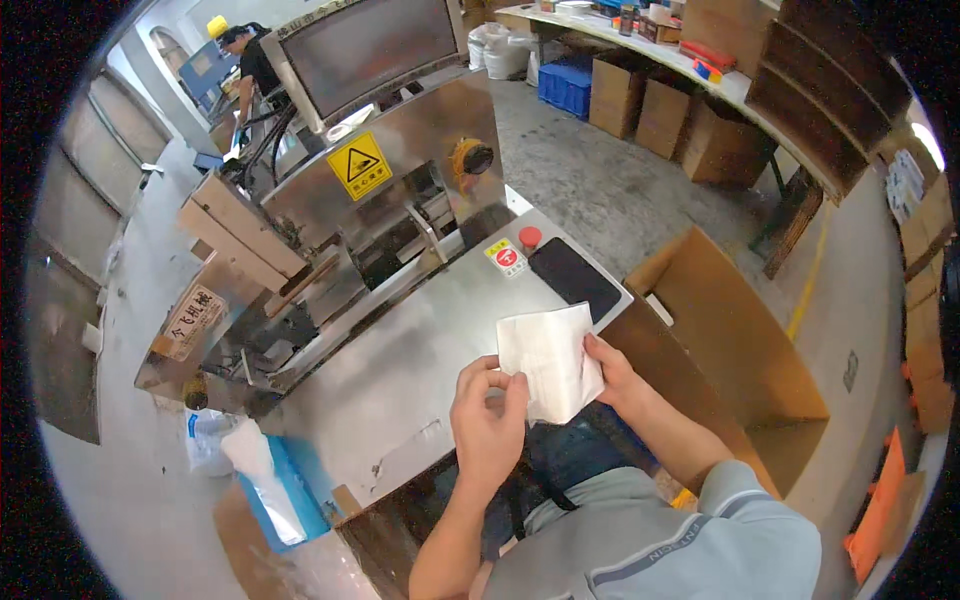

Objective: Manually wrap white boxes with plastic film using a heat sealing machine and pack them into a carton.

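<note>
Both hands hold a white folded sheet point(551, 360) above the near edge of the steel bench point(420, 370). The left hand point(488, 420) pinches its lower left edge; the right hand point(612, 368) grips the right edge (long axis runs near to far). Beyond: a red button point(530, 237), a packaging machine point(390, 180), an open cardboard box point(730, 340) to the right

One white packet point(549, 362), two hands on it, left hand point(487, 425) and right hand point(613, 372), one open cardboard box point(745, 350), one red button point(530, 237), one yellow warning sticker point(359, 165), one co-worker point(252, 62).
</note>
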`<state>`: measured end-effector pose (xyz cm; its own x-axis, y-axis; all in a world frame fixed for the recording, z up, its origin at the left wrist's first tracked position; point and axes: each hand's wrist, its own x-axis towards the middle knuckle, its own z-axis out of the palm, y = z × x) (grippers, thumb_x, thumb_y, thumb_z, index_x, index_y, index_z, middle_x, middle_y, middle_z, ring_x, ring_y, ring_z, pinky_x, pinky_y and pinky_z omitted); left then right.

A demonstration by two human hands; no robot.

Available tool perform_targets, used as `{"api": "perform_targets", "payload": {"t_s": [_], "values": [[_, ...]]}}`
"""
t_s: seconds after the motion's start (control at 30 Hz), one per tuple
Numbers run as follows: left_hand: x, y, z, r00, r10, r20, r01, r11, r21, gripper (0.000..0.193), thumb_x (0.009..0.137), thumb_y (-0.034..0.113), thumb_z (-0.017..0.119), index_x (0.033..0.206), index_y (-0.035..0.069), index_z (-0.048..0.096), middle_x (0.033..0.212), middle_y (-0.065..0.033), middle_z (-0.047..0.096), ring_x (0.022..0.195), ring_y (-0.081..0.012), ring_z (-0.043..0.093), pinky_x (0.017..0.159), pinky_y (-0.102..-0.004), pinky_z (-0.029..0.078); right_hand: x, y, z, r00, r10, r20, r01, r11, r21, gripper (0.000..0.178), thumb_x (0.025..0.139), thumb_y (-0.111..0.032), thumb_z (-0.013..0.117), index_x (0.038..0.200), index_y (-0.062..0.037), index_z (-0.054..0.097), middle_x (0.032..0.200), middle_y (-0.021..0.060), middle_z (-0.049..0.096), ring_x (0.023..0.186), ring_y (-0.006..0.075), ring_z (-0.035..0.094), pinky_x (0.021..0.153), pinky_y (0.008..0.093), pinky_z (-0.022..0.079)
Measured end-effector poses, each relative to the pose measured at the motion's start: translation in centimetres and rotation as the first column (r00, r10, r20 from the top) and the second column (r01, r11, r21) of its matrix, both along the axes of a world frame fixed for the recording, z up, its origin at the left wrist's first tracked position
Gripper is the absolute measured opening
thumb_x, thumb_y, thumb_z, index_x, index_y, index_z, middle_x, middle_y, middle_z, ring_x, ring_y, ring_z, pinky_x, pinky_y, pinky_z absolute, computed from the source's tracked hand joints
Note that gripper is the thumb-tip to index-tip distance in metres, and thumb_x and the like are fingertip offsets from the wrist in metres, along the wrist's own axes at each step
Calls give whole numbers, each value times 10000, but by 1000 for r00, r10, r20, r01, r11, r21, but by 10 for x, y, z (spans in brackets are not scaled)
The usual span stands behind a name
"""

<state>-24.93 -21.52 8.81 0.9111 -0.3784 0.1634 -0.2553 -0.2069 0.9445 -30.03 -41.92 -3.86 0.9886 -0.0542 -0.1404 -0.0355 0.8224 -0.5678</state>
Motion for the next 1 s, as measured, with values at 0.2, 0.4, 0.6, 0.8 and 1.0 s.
{"api": "perform_targets", "payload": {"t_s": [0.2, 0.4, 0.6, 0.8, 1.0], "values": [[-3, 7, 0, 992, 49, 114, -51, 999, 14, 138, 892, 106, 680, 844, 3, 603, 1182, -178, 632, 963, -245, 655, 719, -332, 550, 1, 3, 3, 999, -5, 45, 6, 1000, -19, 565, 962, -328, 620, 1400, -5, 466, 1311, 164, 617, 1187, 292, 618, 1049, 467, 480], [-8, 5, 5, 977, 58, 206, -72, 995, 62, 148, 880, 109, 700, 831, 16, 595, 1038, -139, 669, 829, -251, 661, 601, -334, 524, -2, 1, 1, 999, -46, 28, 48, 996, -76, 569, 963, -340, 619, 1394, 0, 467, 1297, 159, 623, 1174, 283, 624, 1039, 458, 488], [-12, 4, 5, 993, 25, 112, -39, 991, 130, 132, 882, 101, 702, 860, 11, 607, 784, -101, 673, 635, -211, 637, 574, -305, 505, -6, -2, 3, 998, -54, 44, 56, 996, -65, 567, 955, -343, 633, 1380, 0, 480, 1294, 156, 625, 1169, 274, 625, 1021, 439, 500], [-12, 1, 5, 998, 18, 60, -21, 998, 53, 201, 887, 70, 680, 1056, -18, 617, 720, -98, 664, 618, -158, 635, 585, -290, 507, -8, -2, 6, 997, -50, 65, 57, 991, -122, 582, 934, -361, 665, 1363, -6, 498, 1272, 138, 642, 1138, 254, 645, 1011, 423, 508], [-15, 7, 11, 997, -30, -71, 26, 999, -47, 278, 899, 43, 665, 1155, -19, 577, 775, -75, 666, 637, -99, 608, 579, -256, 489, -9, 0, 10, 998, -42, 45, 48, 992, -119, 564, 957, -368, 627, 1377, -16, 493, 1299, 144, 627, 1167, 272, 629, 1036, 446, 488]]}}
